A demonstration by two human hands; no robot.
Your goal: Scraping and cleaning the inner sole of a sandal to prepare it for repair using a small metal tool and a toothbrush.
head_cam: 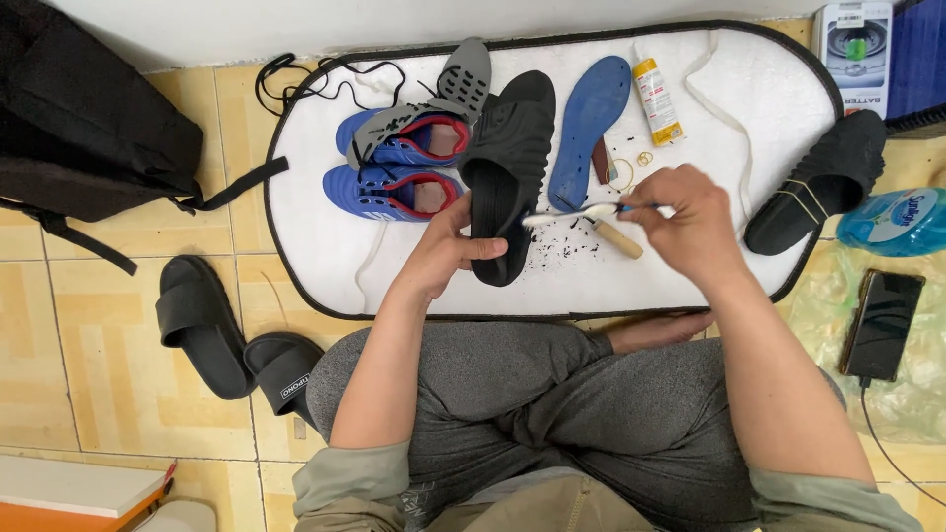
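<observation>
**Black shoe held up for brushing over a white mat**

Seated cross-legged on tiled floor, the person works over a white mat (325, 246) with a dark border. The left hand (443, 251) is clasped around the lower edge of a black shoe (507, 167), thumb across the front; the shoe lies lengthwise on the mat with its near end at that hand. This grip likely steadies it for the brush. The right hand (690, 222) is closed on the handle of a toothbrush (576, 214), whose white head reaches to the shoe's right edge. Dark crumbs (557, 251) are scattered on the mat just under the brush, so the mat appears to serve as a catch surface.

Counts:
- Blue sneakers (394, 163): two, side by side at the mat's left, laces loose.
- Grey insole (434, 99): one, lying across the sneakers.
- Blue insole (589, 123): one, just right of the black shoe.
- Glue tube (656, 99): one, near the mat's top.
- Second black shoe (823, 182): one, at the mat's right edge.
- Black slide sandals (232, 345): two, off the mat at the left.
- Phone (882, 325): one, on the floor at right.
- Blue bottle (897, 222): one, lying above the phone.
- Black backpack (84, 128): one, top left.
</observation>
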